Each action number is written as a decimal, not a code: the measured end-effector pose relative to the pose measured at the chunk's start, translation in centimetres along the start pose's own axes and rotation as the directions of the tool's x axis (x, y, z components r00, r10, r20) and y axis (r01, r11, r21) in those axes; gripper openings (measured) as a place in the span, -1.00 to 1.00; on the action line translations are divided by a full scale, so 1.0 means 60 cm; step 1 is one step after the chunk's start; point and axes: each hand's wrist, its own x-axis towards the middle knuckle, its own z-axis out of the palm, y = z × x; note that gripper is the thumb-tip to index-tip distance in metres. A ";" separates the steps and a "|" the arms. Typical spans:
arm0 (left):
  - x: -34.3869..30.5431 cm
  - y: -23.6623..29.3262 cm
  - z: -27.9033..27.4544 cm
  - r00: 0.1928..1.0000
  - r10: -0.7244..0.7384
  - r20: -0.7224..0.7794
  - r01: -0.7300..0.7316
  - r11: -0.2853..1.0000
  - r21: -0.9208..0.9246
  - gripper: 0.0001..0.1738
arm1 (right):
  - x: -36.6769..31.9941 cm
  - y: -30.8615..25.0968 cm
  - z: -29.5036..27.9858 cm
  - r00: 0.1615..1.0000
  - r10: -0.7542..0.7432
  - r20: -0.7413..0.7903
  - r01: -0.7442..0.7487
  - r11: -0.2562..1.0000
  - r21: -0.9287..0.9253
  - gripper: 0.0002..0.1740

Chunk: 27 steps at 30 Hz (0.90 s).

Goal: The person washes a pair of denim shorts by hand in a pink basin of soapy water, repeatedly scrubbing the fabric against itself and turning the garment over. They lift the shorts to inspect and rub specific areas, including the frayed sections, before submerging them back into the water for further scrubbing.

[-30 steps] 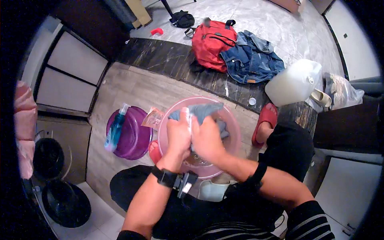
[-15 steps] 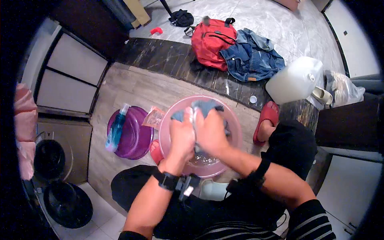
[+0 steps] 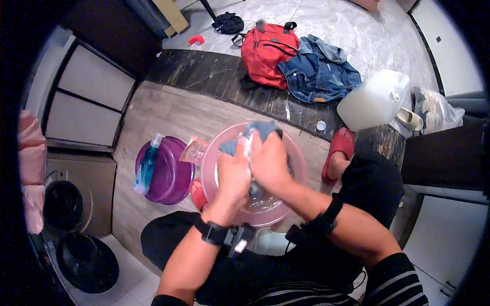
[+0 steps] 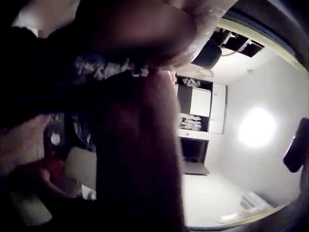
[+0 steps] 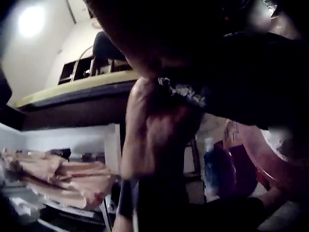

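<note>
The left hand (image 3: 235, 176) and right hand (image 3: 271, 162) gripped a grey-blue cloth (image 3: 263, 130) between them, near the far edge of the pink basin (image 3: 210, 155) on the floor (image 3: 149, 109).

A grey-blue cloth (image 3: 263, 130), bunched and streaked with white foam, is gripped in both hands (image 3: 271, 163) over the pink basin (image 3: 210, 168), loose folds spreading toward the basin's far rim.
</note>
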 end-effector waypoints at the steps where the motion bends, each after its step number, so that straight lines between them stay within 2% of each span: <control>1: 0.020 0.004 -0.019 0.998 -0.056 0.040 0.056 0.998 0.005 -0.71 | -0.030 0.018 0.013 0.993 -0.118 -0.010 0.118 0.993 0.002 -0.60; 2: 0.030 0.004 -0.029 0.991 -0.107 0.075 0.107 0.994 0.005 -0.70 | -0.047 0.033 0.022 0.971 -0.241 -0.015 0.241 0.971 0.003 -0.59; 3: 0.020 0.004 -0.021 0.995 -0.096 -0.009 0.096 0.993 0.074 -0.70 | -0.049 0.016 0.011 0.996 -0.047 0.077 0.047 0.999 -0.002 -0.58; 4: 0.001 0.001 -0.008 0.999 -0.030 -0.025 0.031 0.998 0.052 -0.70 | -0.023 0.020 0.005 0.992 -0.022 0.127 0.038 0.991 -0.126 -0.58; 6: -0.029 0.001 0.015 0.993 0.110 -0.044 -0.109 0.994 0.025 -0.69 | 0.021 0.016 -0.003 0.999 -0.032 0.007 0.032 0.996 -0.078 -0.58; 7: -0.024 0.006 0.014 0.999 0.031 -0.043 -0.030 0.999 0.025 -0.71 | 0.012 0.000 -0.008 0.999 0.026 0.042 -0.024 0.998 -0.051 -0.60; 8: -0.009 0.006 0.000 1.000 -0.024 0.018 0.024 1.000 0.018 -0.72 | -0.002 0.017 0.005 0.999 0.015 0.035 -0.014 0.999 -0.040 -0.60; 9: 0.012 0.000 -0.024 0.994 -0.080 0.075 0.080 0.997 0.010 -0.72 | -0.028 0.030 0.016 0.996 -0.088 0.028 0.088 0.996 0.005 -0.60; 10: 0.006 0.019 -0.021 0.989 -0.139 0.044 0.131 0.981 0.146 -0.69 | -0.046 0.032 0.021 0.980 -0.196 0.018 0.195 0.980 0.049 -0.59; 11: 0.000 0.038 -0.018 0.980 -0.197 0.012 0.186 0.943 0.276 -0.67 | -0.042 0.036 0.018 0.988 -0.147 0.043 0.148 0.989 -0.023 -0.57; 12: -0.011 0.024 -0.009 0.994 -0.112 0.018 0.107 0.981 0.162 -0.66 | -0.020 0.025 0.003 0.984 -0.115 0.135 0.136 0.979 -0.153 -0.57; 14: -0.032 -0.007 0.003 0.998 0.063 0.019 -0.062 0.997 -0.055 -0.64 | 0.027 0.025 -0.001 0.995 -0.090 0.040 0.094 0.989 -0.116 -0.56; 15: -0.035 0.016 0.010 1.000 0.019 -0.012 -0.019 1.000 0.010 -0.63 | 0.017 0.019 0.001 0.997 -0.069 0.030 0.072 0.992 -0.108 -0.57; 16: -0.026 0.040 -0.001 1.000 0.021 0.006 -0.021 0.960 0.277 -0.64 | -0.006 0.020 0.005 0.997 -0.067 0.040 0.069 0.996 -0.059 -0.57; 18: 0.004 0.027 -0.020 0.993 -0.084 0.081 0.090 0.994 -0.062 -0.67 | -0.053 0.037 0.024 0.963 -0.268 0.039 0.268 0.963 0.001 -0.57; 19: 0.004 0.014 -0.022 0.995 -0.095 0.043 0.096 0.995 -0.024 -0.69 | -0.046 0.037 0.018 0.975 -0.207 0.075 0.213 0.974 -0.075 -0.57; 20: -0.007 -0.005 -0.014 0.998 -0.061 0.003 0.061 0.995 -0.080 -0.72 | -0.018 0.048 0.016 0.975 -0.168 0.146 0.190 0.971 -0.149 -0.56; 21: -0.026 -0.005 0.002 0.999 -0.026 -0.037 0.021 0.991 -0.132 -0.75 | 0.007 0.037 0.008 0.988 -0.113 0.108 0.125 0.985 -0.119 -0.55; 22: -0.029 0.009 0.005 1.000 -0.019 -0.025 0.018 1.000 -0.011 -0.75 | 0.023 0.026 0.002 0.996 -0.056 0.068 0.062 0.995 -0.084 -0.54; 23: -0.032 0.022 0.007 1.000 -0.011 -0.013 0.012 0.994 0.110 -0.75 | 0.010 0.019 0.004 0.998 -0.060 0.032 0.063 0.991 -0.121 -0.54; 24: -0.022 0.040 0.002 0.998 -0.041 -0.037 0.050 0.956 0.290 -0.75 | -0.014 0.017 0.007 0.998 -0.041 0.043 0.044 0.996 -0.072 -0.54; 26: 0.009 0.000 -0.026 0.989 -0.151 -0.003 0.150 0.978 0.146 -0.73 | -0.052 0.035 0.023 0.971 -0.239 0.018 0.240 0.971 -0.005 -0.55; 27: 0.003 -0.011 -0.020 0.997 -0.076 0.014 0.076 0.997 0.011 -0.72 | -0.043 0.031 0.014 0.990 -0.122 0.074 0.125 0.991 -0.046 -0.54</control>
